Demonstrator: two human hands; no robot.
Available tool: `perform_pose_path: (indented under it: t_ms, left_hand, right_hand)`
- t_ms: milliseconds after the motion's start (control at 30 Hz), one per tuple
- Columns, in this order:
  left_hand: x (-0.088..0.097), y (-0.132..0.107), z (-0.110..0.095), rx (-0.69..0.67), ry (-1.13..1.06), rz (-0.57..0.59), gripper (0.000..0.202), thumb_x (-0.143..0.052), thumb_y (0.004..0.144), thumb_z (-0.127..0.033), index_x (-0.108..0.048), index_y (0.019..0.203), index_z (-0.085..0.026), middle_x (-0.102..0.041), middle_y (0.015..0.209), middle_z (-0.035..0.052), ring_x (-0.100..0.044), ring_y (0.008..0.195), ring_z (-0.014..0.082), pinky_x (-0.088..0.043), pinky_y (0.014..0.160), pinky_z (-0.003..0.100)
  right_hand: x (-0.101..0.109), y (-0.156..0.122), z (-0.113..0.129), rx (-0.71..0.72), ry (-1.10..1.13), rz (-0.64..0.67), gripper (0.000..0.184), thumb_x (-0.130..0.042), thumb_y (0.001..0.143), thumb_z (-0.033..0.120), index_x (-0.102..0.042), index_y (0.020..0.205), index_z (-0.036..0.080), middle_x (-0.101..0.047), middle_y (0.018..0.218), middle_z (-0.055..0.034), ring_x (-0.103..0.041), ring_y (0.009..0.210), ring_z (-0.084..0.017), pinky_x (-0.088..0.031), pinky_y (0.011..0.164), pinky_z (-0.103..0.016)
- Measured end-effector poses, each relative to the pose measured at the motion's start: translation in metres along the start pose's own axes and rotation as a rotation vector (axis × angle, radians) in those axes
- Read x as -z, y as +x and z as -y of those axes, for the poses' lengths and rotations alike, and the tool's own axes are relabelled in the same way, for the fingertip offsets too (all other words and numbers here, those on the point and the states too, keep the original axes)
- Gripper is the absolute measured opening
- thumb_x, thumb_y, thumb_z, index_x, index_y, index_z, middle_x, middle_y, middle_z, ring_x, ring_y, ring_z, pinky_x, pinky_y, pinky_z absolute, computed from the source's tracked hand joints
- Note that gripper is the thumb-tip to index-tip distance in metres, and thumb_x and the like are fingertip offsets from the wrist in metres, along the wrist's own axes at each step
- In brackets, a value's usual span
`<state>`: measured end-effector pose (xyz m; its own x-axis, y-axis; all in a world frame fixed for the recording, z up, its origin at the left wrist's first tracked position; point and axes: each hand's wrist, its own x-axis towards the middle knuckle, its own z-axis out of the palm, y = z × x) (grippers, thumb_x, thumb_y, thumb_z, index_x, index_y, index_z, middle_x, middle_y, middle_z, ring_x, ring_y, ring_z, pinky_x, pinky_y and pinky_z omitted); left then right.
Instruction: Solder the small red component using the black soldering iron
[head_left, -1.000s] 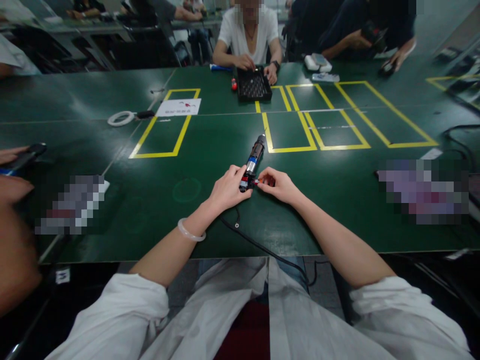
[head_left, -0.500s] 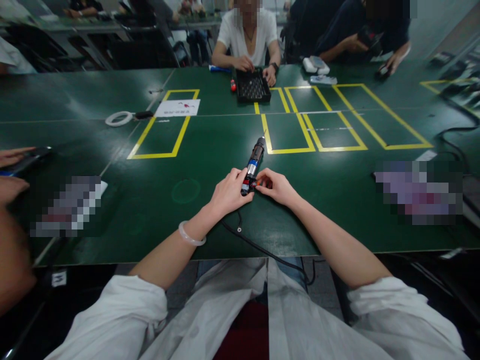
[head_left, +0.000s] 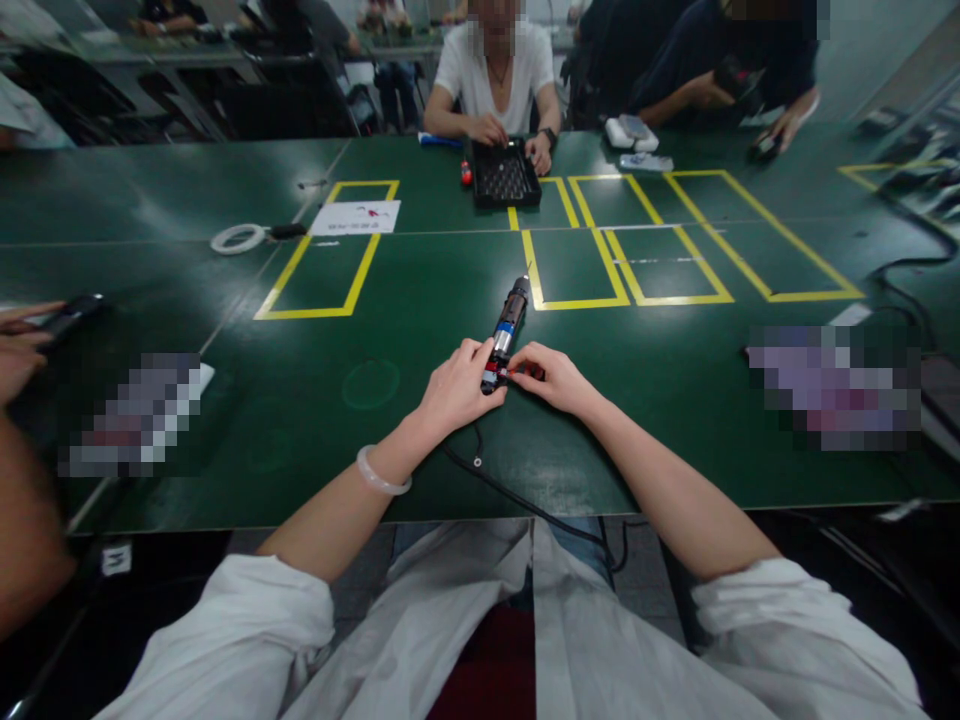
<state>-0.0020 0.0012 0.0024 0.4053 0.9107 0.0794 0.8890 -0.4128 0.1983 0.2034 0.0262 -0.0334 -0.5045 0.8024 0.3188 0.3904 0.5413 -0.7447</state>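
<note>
An opened electric screwdriver (head_left: pixel 510 318) lies on the green table (head_left: pixel 300 400), its thin bit pointing away from me. A silver and blue motor section shows in its body, with small red and black parts near its rear end. My left hand (head_left: pixel 459 388) is closed around that rear end from the left. At its right side my right hand (head_left: pixel 551 376) pinches with thumb and index finger against the small parts; what lies between the fingertips is too small to make out. A black cable (head_left: pixel 517 492) runs from under my left hand over the table edge, and a thin lead with a ring terminal (head_left: pixel 478 462) lies beside it.
Yellow tape outlines (head_left: pixel 581 303) mark the table ahead. A white sheet (head_left: pixel 356 217) and a coiled white cable (head_left: pixel 238 239) lie left of centre. Opposite, a person works at a black tray (head_left: pixel 506 178). Blurred-out items lie at both sides, and a co-worker's hands (head_left: pixel 22 350) are at far left.
The fingers of my right hand have shifted slightly at the screwdriver's side, and the orange-red bit at their tips shows less. My left hand keeps its hold.
</note>
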Motion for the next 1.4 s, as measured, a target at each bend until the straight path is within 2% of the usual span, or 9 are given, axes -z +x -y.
perform_pose_path:
  t_ms: [367, 733, 1033, 1400]
  left_hand:
    - [-0.0008, 0.0009, -0.0091, 0.033, 0.073, -0.023, 0.064, -0.057, 0.089, -0.049, -0.040, 0.143, -0.018, -0.051, 0.124, 0.0142, -0.058, 0.109, 0.0280, -0.050, 0.087, 0.036]
    - [-0.0061, 0.0006, -0.0074, 0.057, 0.060, -0.058, 0.063, -0.053, 0.092, -0.052, -0.041, 0.143, -0.017, -0.053, 0.124, 0.0141, -0.057, 0.109, 0.0278, -0.048, 0.087, 0.036]
    - [-0.0082, -0.0002, -0.0044, 0.056, 0.048, -0.087, 0.064, -0.050, 0.094, -0.049, -0.037, 0.149, -0.019, -0.051, 0.128, 0.0139, -0.053, 0.113, 0.0286, -0.048, 0.089, 0.038]
    - [-0.0059, 0.0002, 0.0001, 0.032, 0.080, -0.064, 0.065, -0.048, 0.095, -0.048, -0.033, 0.153, -0.024, -0.049, 0.127, 0.0132, -0.052, 0.109, 0.0279, -0.048, 0.087, 0.037]
  right_hand:
    - [-0.0018, 0.0031, 0.0045, -0.092, 0.072, -0.047, 0.010, -0.064, 0.083, 0.028, -0.061, 0.082, 0.018, -0.063, 0.076, -0.0005, -0.052, 0.063, -0.013, -0.042, 0.063, -0.026]
    - [0.0001, 0.0008, 0.0019, -0.101, 0.100, -0.056, 0.020, -0.064, 0.086, 0.036, -0.069, 0.089, 0.017, -0.068, 0.080, -0.0028, -0.056, 0.065, -0.013, -0.044, 0.064, -0.026]
    - [0.0038, -0.0015, 0.0065, -0.093, 0.118, -0.029, 0.020, -0.064, 0.086, 0.034, -0.072, 0.094, 0.018, -0.072, 0.089, -0.0047, -0.057, 0.066, -0.014, -0.045, 0.065, -0.027]
    - [0.0031, -0.0015, 0.0044, -0.091, 0.062, -0.051, 0.017, -0.060, 0.088, 0.031, -0.069, 0.093, 0.017, -0.067, 0.082, -0.0026, -0.054, 0.065, -0.013, -0.043, 0.065, -0.026]
